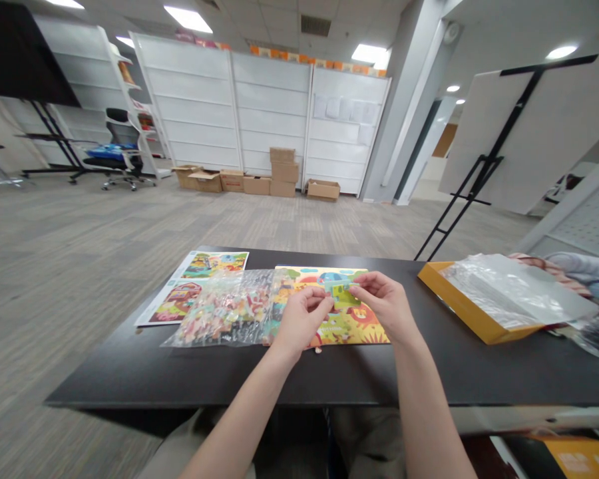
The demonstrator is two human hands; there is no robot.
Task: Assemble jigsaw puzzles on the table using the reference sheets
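Observation:
Between my two hands is a small green and light-blue piece (345, 295), held up over a colourful picture board (367, 322) with a lion on it. My left hand (307, 318) pinches the piece's left side between thumb and fingertips. At its right side, my right hand (383, 303) grips it the same way. Just left of the board, partly over its edge, lies a clear plastic bag (229, 313) full of coloured pieces. A printed sheet (180, 276) with two pictures is partly under the bag. The details on the held piece are too small to read.
A yellow box (466, 316) with clear plastic in it sits at the table's right, beside folded cloths (586, 266). The black table's (209, 386) front edge runs close to my forearms. Cardboard boxes (283, 174) and an office chair (120, 150) are farther back on the floor.

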